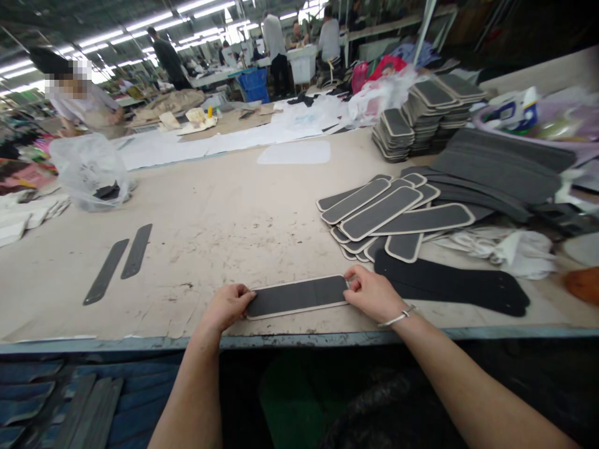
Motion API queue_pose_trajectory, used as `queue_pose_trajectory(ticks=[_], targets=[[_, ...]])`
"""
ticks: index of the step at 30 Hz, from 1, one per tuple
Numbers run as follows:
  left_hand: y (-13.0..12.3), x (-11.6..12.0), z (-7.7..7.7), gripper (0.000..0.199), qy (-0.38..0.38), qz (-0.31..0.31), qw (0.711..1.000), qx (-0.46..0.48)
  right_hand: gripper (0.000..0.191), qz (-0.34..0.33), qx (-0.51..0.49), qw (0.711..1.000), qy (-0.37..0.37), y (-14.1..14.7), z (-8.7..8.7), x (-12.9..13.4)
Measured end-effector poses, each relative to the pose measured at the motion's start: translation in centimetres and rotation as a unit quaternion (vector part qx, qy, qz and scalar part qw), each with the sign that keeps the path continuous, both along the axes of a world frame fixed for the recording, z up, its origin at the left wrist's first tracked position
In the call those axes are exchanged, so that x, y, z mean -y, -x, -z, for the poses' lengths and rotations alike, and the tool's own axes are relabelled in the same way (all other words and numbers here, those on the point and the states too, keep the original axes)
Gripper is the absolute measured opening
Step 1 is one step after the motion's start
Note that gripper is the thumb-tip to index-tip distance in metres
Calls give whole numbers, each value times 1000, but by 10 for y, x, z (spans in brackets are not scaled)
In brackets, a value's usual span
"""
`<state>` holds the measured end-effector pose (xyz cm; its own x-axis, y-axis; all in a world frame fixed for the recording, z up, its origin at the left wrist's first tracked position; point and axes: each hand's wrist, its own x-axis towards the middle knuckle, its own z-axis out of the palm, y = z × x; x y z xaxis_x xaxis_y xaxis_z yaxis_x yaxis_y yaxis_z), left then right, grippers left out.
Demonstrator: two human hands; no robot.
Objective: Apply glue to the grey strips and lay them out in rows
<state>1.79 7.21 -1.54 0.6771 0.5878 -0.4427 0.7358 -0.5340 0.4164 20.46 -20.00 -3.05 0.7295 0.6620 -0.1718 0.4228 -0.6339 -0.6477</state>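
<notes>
A dark grey strip panel with a pale border (299, 297) lies lengthwise near the table's front edge. My left hand (229, 305) pinches its left end between thumb and fingers. At the opposite end, my right hand (372, 292) grips the panel's right edge, a silver bracelet on that wrist. Just right of my right hand lie black long pieces (453, 284), stacked on each other. Beyond them spreads a loose pile of similar pale-edged panels (381, 212). Two narrow dark strips (107, 271) rest apart from the rest on the left of the table.
Neat stacks of panels (421, 112) stand at the back right, by dark grey sheets (500, 162) and a purple basket (561, 146). A clear plastic bag (91, 174) sits back left. A co-worker (87, 100) stands across the table. Blue-and-grey pieces (93, 399) lie below the front edge.
</notes>
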Motion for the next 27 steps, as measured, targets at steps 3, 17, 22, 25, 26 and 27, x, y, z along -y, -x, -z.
queue_pose_trajectory(ticks=[3, 17, 22, 25, 26, 27], targets=[[-3, 2, -3, 30, -36, 13, 999, -16, 27, 3, -1, 1000, -4, 0, 1, 0], [-8, 7, -6, 31, -87, 24, 995, -53, 25, -15, 11, 1000, 2, 1, 0, 0], [-4, 6, -5, 31, -33, -15, 999, -28, 24, -14, 23, 1000, 13, 2, 2, -1], [-1, 4, -4, 31, -12, -31, 999, -9, 23, -20, 24, 999, 18, 2, 2, -2], [0, 4, -3, 31, -6, -34, 999, -5, 23, -21, 24, 999, 21, 2, 2, -2], [1, 3, -2, 31, 0, -36, 999, -2, 23, -20, 24, 999, 23, 2, 1, -2]])
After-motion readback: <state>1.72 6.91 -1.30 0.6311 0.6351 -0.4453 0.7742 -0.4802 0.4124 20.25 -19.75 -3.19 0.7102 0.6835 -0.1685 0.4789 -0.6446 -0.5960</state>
